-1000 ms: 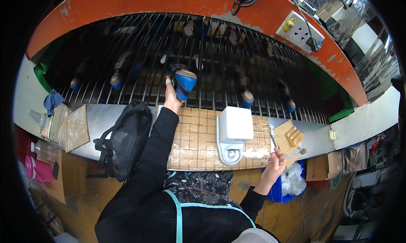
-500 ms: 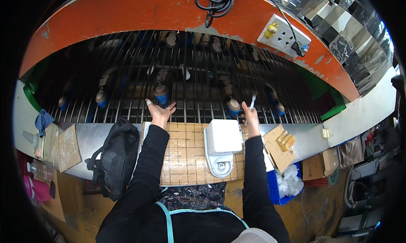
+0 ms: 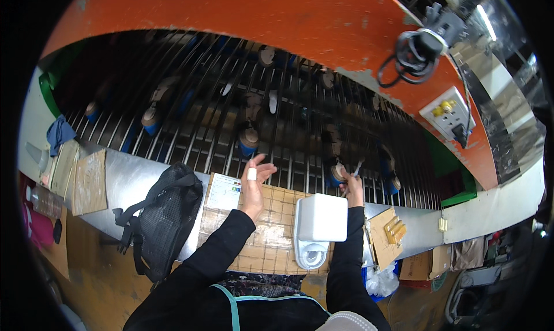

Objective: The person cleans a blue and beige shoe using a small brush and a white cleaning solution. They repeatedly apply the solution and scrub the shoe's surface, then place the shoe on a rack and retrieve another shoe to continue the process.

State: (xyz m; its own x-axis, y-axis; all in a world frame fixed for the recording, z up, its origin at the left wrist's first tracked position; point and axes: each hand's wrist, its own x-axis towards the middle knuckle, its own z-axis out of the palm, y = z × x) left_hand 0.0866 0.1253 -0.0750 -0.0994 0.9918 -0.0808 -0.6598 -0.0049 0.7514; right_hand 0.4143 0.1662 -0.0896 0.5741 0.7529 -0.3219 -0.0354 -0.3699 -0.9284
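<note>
My left hand (image 3: 257,184) is open with fingers spread, a white wrap on one finger. It hovers over the near edge of a metal-rod rack (image 3: 190,152), just below a shoe piece on a blue last (image 3: 249,139). My right hand (image 3: 354,190) is closed on a slim white brush (image 3: 358,168). Its fingertips reach a second shoe piece on a blue last (image 3: 336,174); whether they grip it, I cannot tell. A white container with a round cup (image 3: 322,218) stands beside my right forearm, on a taped cardboard sheet (image 3: 259,239).
A black mesh bag (image 3: 167,218) lies left of the cardboard. Several other lasts stand among the rods. Yellowish blocks (image 3: 395,230) rest on a board (image 3: 381,239) at right. An orange panel (image 3: 231,14) with a coiled cable (image 3: 412,57) and socket strip (image 3: 447,115) arches over the rack.
The whole view has shifted and tilted. My left hand has turned from palm up to more sideways. My right hand, still with the brush, has come to the shoe piece on its left.
</note>
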